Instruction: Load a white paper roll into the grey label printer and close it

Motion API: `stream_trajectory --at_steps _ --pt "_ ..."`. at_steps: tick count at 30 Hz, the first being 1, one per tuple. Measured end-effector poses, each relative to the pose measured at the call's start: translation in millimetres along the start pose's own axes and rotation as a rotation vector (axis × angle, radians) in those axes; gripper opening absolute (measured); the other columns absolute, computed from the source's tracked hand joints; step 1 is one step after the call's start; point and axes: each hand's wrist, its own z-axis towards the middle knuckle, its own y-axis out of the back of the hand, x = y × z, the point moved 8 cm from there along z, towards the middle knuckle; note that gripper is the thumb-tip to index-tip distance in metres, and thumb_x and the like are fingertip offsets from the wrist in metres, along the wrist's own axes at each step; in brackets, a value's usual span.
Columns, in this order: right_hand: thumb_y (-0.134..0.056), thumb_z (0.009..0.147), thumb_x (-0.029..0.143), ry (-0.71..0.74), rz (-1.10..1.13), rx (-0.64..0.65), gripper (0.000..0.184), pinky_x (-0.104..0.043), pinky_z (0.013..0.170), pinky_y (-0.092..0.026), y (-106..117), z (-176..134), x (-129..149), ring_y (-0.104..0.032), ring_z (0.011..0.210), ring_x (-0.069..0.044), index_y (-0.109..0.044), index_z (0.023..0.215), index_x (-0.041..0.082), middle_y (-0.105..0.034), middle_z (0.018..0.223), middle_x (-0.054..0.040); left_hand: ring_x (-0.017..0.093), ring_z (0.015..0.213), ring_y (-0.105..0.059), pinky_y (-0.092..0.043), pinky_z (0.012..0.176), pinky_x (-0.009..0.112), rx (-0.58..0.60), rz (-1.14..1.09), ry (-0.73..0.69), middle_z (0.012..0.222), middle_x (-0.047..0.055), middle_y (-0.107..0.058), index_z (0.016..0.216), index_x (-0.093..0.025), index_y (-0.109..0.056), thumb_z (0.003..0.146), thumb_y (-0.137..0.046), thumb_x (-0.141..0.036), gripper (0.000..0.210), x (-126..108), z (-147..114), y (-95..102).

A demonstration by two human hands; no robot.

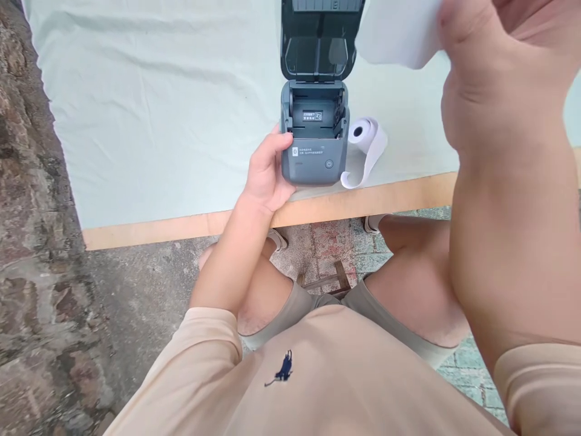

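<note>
A dark grey portable label printer (313, 160) sits near the table's front edge, its lid (318, 60) swung up and back. The compartment inside shows a small printed label and no roll. My left hand (270, 169) grips the printer's left side, thumb on its top edge. Close to the camera at the upper right, my right hand (503, 54) holds a white paper-like piece (399, 30); its upper part is cut off by the frame. To the right of the printer lies a white paper roll (365, 136) with a dark core and a loose curled end.
A pale cloth (172, 121) covers the table, with a bare wooden edge (372, 200) along the front. My legs are below that edge, near a wooden stool part (340, 275). A rough stone wall (27, 254) runs along the left.
</note>
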Motion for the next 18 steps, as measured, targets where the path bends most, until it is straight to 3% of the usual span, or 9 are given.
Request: stream_trajectory --at_steps 1,3,6,8,10,14,18 --pt "-0.057 0.085 0.035 0.01 0.121 0.053 0.028 -0.027 0.094 -0.048 -7.3 0.8 13.1 -0.056 0.115 -0.015 -0.056 0.111 0.023 -0.06 0.119 0.0004 0.026 0.119 -0.059 -0.053 0.096 0.038 -0.008 0.0 -0.022 0.098 0.005 -0.071 0.1 -0.019 -0.062 0.082 -0.045 -0.036 0.03 -1.1 -0.1 0.5" --pt "-0.065 0.078 0.038 -0.105 0.198 0.303 0.039 -0.027 0.071 -0.051 -36.5 -2.1 28.1 -0.063 0.09 -0.013 -0.052 0.112 0.027 -0.06 0.116 0.0031 0.025 0.119 -0.058 -0.052 0.096 0.035 -0.052 -0.012 -0.076 0.094 0.003 -0.071 0.098 -0.022 -0.062 0.082 -0.049 -0.039 0.026 -3.9 -0.8 3.5" --pt "-0.067 0.073 0.033 -0.177 -0.136 0.51 0.03 -0.029 0.068 -0.05 -63.9 -8.2 34.5 -0.06 0.078 -0.013 -0.058 0.1 0.022 -0.065 0.091 0.0024 0.022 0.102 -0.064 -0.054 0.083 0.03 -0.103 -0.037 -0.102 0.085 0.001 -0.067 0.097 -0.023 -0.062 0.081 -0.056 -0.041 0.026 -3.9 -2.2 6.9" --pt "-0.063 0.073 0.028 -0.177 -0.365 0.511 0.024 -0.034 0.077 -0.049 -68.2 -7.4 30.0 -0.06 0.085 -0.016 -0.06 0.096 0.023 -0.066 0.091 0.001 0.018 0.087 -0.066 -0.053 0.073 0.028 -0.085 -0.034 -0.092 0.082 0.0 -0.065 0.101 -0.022 -0.061 0.08 -0.057 -0.034 0.025 -3.0 -2.5 5.2" --pt "-0.062 0.074 0.028 -0.198 -0.458 0.512 0.025 -0.039 0.08 -0.047 -70.7 -6.9 22.3 -0.061 0.089 -0.021 -0.06 0.098 0.026 -0.066 0.097 0.0002 0.017 0.085 -0.066 -0.053 0.073 0.028 -0.065 -0.019 -0.089 0.083 0.0 -0.064 0.103 -0.022 -0.06 0.081 -0.055 -0.031 0.025 -3.5 -2.9 2.6" --pt "-0.063 0.075 0.033 -0.215 -0.566 0.558 0.027 -0.045 0.089 -0.045 -76.1 -7.7 11.4 -0.06 0.097 -0.026 -0.059 0.101 0.028 -0.065 0.103 -0.0006 0.025 0.111 -0.062 -0.054 0.087 0.033 -0.104 0.007 -0.069 0.09 0.005 -0.068 0.103 -0.021 -0.059 0.084 -0.048 -0.045 0.032 -4.2 -4.3 2.5" --pt "-0.061 0.076 0.028 -0.175 -0.552 0.536 0.032 -0.047 0.094 -0.044 -78.8 -5.7 12.0 -0.059 0.102 -0.026 -0.059 0.107 0.025 -0.064 0.107 -0.0006 0.024 0.117 -0.06 -0.054 0.09 0.033 -0.079 0.024 -0.082 0.1 0.004 -0.068 0.108 -0.024 -0.057 0.082 -0.054 -0.039 0.03 -4.8 -4.8 1.3"
